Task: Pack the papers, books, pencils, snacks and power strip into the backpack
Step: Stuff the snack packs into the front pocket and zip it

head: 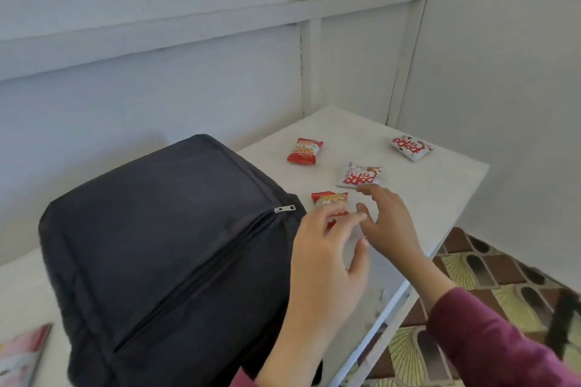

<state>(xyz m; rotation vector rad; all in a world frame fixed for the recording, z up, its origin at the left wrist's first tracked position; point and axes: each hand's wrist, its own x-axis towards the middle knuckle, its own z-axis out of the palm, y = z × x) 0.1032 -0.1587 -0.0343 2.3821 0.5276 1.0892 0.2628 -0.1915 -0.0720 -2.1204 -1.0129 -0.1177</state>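
A dark navy backpack (163, 248) lies on the white table (446, 185) and takes up its middle and left. Its long zip is drawn closed, and the metal zip pull (284, 208) sits at the bag's 2 o'clock corner.

Four snack packets lie on the bare tabletop off to the bag's 2 o'clock. The near red snack packet (328, 200) lies just beside the zip pull, and its lower half is hidden behind fingers. At its 1 o'clock, close by, lies the near white snack packet (361, 175) with red lettering. The far red snack packet (304, 151) lies at 11 o'clock from that white one, well apart from the bag. The far white snack packet (411, 148) lies out at 2 o'clock, near the table's far edge.

The left hand (327, 248) is loose, with its fingers spread and only gently bent. It is over the near red packet, but I cannot tell whether it touches it. The right hand (388, 220) comes in from 5 o'clock in a maroon sleeve (490, 342). It is also slack and grips nothing. Its forefinger reaches up to the lower edge of the near white packet.

At the table's 7 o'clock corner, apart from the bag, the corner of a book (23, 352) with a pink and red cover pokes into sight. It is too blurred to read. A patterned tile floor (490, 273) shows beyond the table's right edge.
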